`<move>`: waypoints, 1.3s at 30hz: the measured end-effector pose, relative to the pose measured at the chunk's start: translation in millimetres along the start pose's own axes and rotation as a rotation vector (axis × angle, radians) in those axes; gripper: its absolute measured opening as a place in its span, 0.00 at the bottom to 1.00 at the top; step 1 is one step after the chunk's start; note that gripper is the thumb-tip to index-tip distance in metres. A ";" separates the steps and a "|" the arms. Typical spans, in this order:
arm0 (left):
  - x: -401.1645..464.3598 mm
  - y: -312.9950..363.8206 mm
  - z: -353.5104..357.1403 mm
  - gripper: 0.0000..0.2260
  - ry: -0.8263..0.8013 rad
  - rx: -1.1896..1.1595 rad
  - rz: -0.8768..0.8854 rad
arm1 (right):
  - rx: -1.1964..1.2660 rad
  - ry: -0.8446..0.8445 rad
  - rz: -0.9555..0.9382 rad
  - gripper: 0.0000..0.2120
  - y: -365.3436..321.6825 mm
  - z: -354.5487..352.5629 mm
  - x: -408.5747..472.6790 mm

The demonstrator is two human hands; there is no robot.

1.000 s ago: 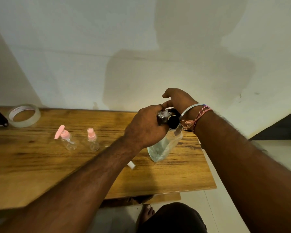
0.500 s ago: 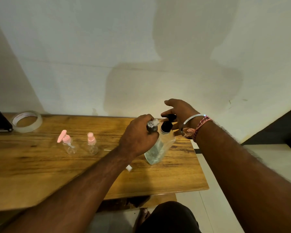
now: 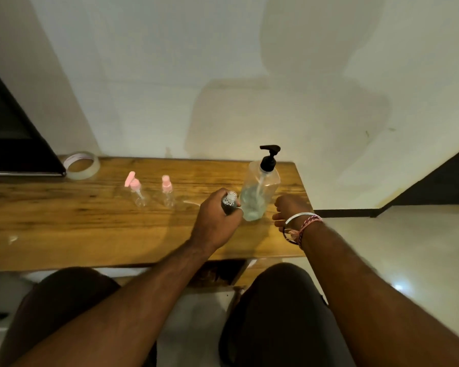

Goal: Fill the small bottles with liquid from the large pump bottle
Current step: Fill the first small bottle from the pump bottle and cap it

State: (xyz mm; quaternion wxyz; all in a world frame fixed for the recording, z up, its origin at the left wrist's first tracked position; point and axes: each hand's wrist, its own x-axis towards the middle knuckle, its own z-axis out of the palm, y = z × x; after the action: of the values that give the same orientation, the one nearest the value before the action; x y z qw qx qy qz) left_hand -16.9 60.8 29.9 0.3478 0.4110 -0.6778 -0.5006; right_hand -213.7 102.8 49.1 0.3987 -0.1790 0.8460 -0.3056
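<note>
A: Where's the pump bottle [image 3: 261,193]?
B: Upright on the table [image 3: 64,223], far right end, long axis vertical, black pump head on top with the spout pointing left. Neither hand is on it.

A: Left hand [image 3: 215,221]?
B: Curled round a small bottle [image 3: 230,201], open neck up, just left of the pump bottle's base. Touching it or not, can't tell.

A: Right hand [image 3: 289,211]?
B: Low, just right of the base, fingers loosely curled under, holding nothing I can see. Bangle and threads on the wrist. It is the freer hand for the pump, I'd judge; the neck must come up under the spout, which sits well above it.

A: Other bottles?
B: Two, pink-topped: a pump one [image 3: 137,192] and a spray one [image 3: 167,193], standing well left.

A: Surroundings?
B: Wood-grain tabletop against a pale wall, tape roll [image 3: 81,165] at back left beside a dark slab, pale floor to the right. The person sits, knees under the near edge.
</note>
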 end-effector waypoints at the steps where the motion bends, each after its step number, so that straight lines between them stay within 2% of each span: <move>1: -7.2 -4.6 -2.0 0.09 -0.004 0.003 -0.012 | -0.049 0.005 -0.010 0.13 2.6 5.7 -7.1; 4: -26.8 -23.8 -9.2 0.09 0.024 0.045 -0.027 | 0.119 -0.029 0.101 0.03 11.1 30.7 -35.0; 6: -36.1 -35.5 -14.6 0.08 0.069 0.066 -0.054 | 0.196 -0.053 0.117 0.04 9.9 50.0 -46.5; 9: -39.8 -47.9 -22.5 0.08 0.142 0.060 -0.081 | 0.165 -0.067 0.023 0.05 1.3 79.4 -50.6; 13: -28.3 -57.0 -30.6 0.08 0.199 0.038 -0.074 | -0.157 0.055 -0.223 0.09 -9.4 108.2 -52.5; 15: -18.9 -61.4 -32.7 0.10 0.244 0.035 -0.101 | -0.241 0.110 -0.347 0.10 -7.4 118.2 -50.0; 19: -5.7 -74.1 -31.0 0.11 0.265 0.054 -0.123 | -0.400 0.123 -0.440 0.19 -1.0 136.3 -34.0; 22: -0.8 -84.4 -25.7 0.10 0.262 0.083 -0.109 | -0.469 0.136 -0.480 0.15 4.2 143.7 -21.0; 29: 15.5 -79.9 -19.9 0.10 0.294 0.068 -0.047 | -0.326 0.224 -0.544 0.08 0.1 140.2 -2.8; 34: 26.6 -76.0 -25.1 0.07 0.234 0.041 -0.029 | -0.211 0.274 -0.661 0.10 -5.7 135.9 -3.3; 39: 31.1 -63.9 -24.5 0.08 0.259 -0.077 -0.067 | -0.054 0.303 -0.763 0.13 -14.8 120.8 -15.7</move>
State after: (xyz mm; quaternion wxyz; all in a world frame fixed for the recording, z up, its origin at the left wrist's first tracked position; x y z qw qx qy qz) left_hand 5.0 12.8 -23.6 0.4310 0.4809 -0.5935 -0.4804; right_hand -108.4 55.1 7.9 0.1228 -0.4434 0.7756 -0.4321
